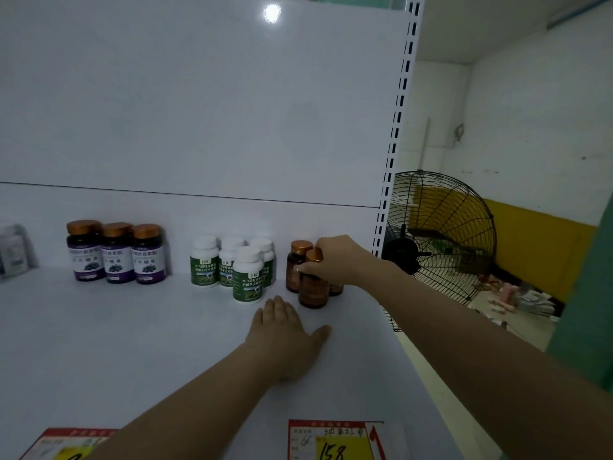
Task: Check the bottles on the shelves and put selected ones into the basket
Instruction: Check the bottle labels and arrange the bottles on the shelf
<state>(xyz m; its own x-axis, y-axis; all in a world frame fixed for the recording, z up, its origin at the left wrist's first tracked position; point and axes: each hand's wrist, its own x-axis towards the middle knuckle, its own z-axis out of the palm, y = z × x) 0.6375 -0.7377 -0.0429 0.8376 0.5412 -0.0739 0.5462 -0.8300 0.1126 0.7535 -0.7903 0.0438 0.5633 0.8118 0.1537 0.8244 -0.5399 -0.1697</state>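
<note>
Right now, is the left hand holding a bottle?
No, the left hand lies flat on the shelf; the right hand grips a brown bottle.

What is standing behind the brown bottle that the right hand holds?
Behind the front brown bottle, a second brown bottle shows with its copper cap. A third bottle shows only its base; the right hand covers the rest.

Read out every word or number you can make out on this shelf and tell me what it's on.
"158": handwritten on the yellow price tag, bottom right.
"叶黄素酯": seemingly, on the purple bottles.
Chinese lines on the white-capped green bottles: too blurred to quote.
Label on the brown bottle in the right hand: unreadable.
Print on the left price tag: blurred.
</note>
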